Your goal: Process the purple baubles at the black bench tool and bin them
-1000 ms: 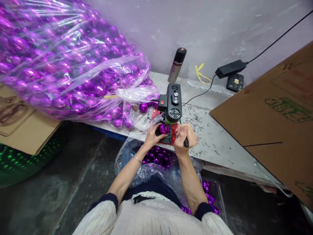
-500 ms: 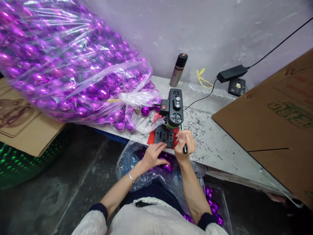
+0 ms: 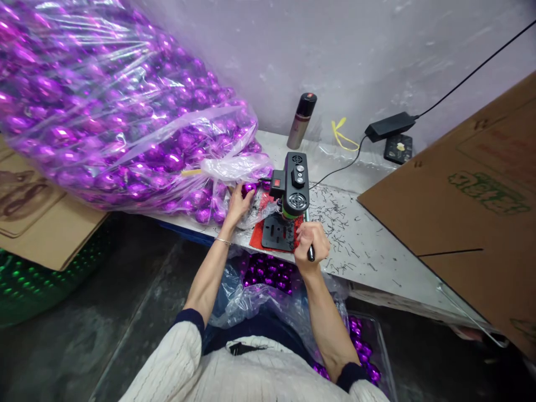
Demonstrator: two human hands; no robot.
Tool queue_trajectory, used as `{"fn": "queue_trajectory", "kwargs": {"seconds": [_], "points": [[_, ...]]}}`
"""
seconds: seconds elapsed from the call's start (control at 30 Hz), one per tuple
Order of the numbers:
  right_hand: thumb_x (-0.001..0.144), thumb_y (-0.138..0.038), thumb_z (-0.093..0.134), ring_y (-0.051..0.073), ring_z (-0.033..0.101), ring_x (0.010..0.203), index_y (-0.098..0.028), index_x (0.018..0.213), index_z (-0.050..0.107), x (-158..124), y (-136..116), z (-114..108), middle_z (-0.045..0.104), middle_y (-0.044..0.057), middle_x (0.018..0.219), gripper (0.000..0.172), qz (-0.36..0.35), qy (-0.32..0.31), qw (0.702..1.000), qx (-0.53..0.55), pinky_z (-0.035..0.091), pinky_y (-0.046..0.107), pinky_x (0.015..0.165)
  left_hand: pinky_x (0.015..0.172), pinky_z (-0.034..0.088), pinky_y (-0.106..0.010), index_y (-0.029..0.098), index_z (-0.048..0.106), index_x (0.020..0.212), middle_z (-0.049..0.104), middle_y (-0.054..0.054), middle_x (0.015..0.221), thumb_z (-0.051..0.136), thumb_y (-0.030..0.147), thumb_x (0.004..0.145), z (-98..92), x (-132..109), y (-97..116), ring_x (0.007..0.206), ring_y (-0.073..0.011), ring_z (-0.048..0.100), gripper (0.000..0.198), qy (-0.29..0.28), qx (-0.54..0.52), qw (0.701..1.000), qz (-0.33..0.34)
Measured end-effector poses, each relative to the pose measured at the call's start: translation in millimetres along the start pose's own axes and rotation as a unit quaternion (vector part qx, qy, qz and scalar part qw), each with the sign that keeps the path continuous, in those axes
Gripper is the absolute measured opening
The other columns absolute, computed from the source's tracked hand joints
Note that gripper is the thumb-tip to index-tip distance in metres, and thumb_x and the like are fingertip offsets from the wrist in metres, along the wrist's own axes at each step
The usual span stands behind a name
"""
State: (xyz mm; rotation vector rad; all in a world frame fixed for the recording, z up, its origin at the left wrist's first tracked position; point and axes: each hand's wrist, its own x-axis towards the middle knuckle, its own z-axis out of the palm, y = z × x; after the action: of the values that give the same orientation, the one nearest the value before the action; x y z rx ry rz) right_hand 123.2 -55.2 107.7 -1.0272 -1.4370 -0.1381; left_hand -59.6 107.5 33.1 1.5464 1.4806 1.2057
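Note:
A small black bench drill stands on a red mat at the table's near edge. My right hand is closed round the drill's black lever handle. My left hand reaches left to the mouth of a huge clear bag of shiny purple balls, its fingers curled round one purple ball. Below the table edge, between my arms, an open plastic bag holds more purple balls.
Thin dark shavings litter the white table. A spray can, yellow string, a power adapter and its cable lie at the back by the wall. Large cardboard sheets lean at the right; cardboard and a green crate sit at the left.
My left hand took a ball off the drill base, dropped down over the bag below, then reached up left to a ball at the big bag's mouth. The right hand stayed on the lever.

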Motion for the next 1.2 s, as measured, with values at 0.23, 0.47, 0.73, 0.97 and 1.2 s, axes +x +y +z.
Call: {"fn": "queue_trajectory", "kwargs": {"seconds": [0.23, 0.47, 0.73, 0.97, 1.2], "points": [[0.097, -0.016, 0.044, 0.014, 0.054, 0.059, -0.023, 0.069, 0.048, 12, -4, 0, 0.055, -0.001, 0.064, 0.029, -0.003, 0.012, 1.000, 0.003, 0.041, 0.030, 0.057, 0.081, 0.062, -0.038, 0.027, 0.052, 0.143, 0.072, -0.010, 0.122, 0.055, 0.058, 0.095, -19.5, -73, 20, 0.098, -0.0236, 0.074, 0.057, -0.162, -0.297, 0.929, -0.149], [0.097, -0.014, 0.044, 0.013, 0.053, 0.058, -0.023, 0.069, 0.048, 29, -7, -4, 0.052, -0.002, 0.061, 0.030, -0.012, -0.008, 1.000, -0.006, 0.039, 0.030, 0.057, 0.097, 0.058, -0.042, 0.021, 0.053, 0.144, 0.067, -0.012, 0.133, 0.072, 0.054, 0.085, 15.8, -119, 17, 0.111, -0.0263, 0.070, 0.070, -0.126, -0.126, 0.982, -0.060], [0.097, -0.017, 0.043, 0.014, 0.055, 0.059, -0.023, 0.070, 0.050, 24, -5, -6, 0.055, -0.001, 0.063, 0.029, -0.019, -0.016, 1.000, -0.017, 0.042, 0.030, 0.058, 0.104, 0.054, -0.049, 0.018, 0.055, 0.139, 0.068, -0.016, 0.130, 0.076, 0.049, 0.085, 37.2, -121, 14, 0.120, -0.0318, 0.067, 0.066, -0.095, 0.027, 0.992, 0.084], [0.098, -0.018, 0.042, 0.013, 0.055, 0.061, -0.023, 0.071, 0.049, 22, -4, -8, 0.055, 0.000, 0.064, 0.028, -0.013, -0.028, 0.999, -0.029, 0.043, 0.030, 0.059, 0.109, 0.048, -0.049, 0.020, 0.054, 0.138, 0.065, -0.015, 0.134, 0.073, 0.048, 0.087, 43.6, -125, 17, 0.126, -0.0303, 0.062, 0.061, -0.109, 0.074, 0.977, 0.166], [0.097, -0.016, 0.043, 0.014, 0.056, 0.063, -0.023, 0.072, 0.050, 11, -2, -7, 0.058, 0.000, 0.067, 0.026, -0.012, -0.026, 0.999, -0.024, 0.043, 0.030, 0.060, 0.107, 0.047, -0.049, 0.021, 0.056, 0.138, 0.066, -0.015, 0.135, 0.074, 0.052, 0.085, 50.7, -125, 9, 0.128, -0.0314, 0.061, 0.064, -0.088, 0.077, 0.981, 0.156]]}}
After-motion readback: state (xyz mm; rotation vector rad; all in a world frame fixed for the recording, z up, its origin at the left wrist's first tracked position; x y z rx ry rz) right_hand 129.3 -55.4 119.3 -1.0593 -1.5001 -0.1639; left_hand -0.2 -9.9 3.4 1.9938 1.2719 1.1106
